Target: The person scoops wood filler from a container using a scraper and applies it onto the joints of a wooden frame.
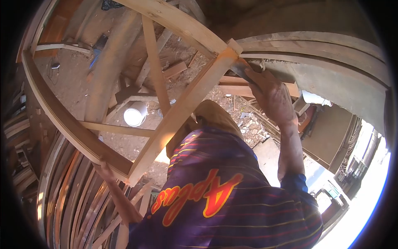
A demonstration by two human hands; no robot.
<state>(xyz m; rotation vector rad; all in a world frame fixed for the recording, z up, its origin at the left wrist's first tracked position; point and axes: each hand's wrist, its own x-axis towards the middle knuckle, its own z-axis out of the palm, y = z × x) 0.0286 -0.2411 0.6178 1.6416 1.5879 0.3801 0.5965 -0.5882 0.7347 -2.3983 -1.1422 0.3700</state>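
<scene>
A wooden frame with long rails and crosspieces spans the view in front of my body. At its lower left corner my left hand is closed on the outer edge of the curved rail. My right hand is closed round a flat, dark tool at the frame's upper right corner. The tool's end meets the wood there. Its handle is hidden in my fingers, so I cannot tell its exact kind.
Long wooden strips stand stacked at the lower left. Curved boards lie along a ledge at the upper right. A white bucket stands on the dirt floor among offcuts and wood chips.
</scene>
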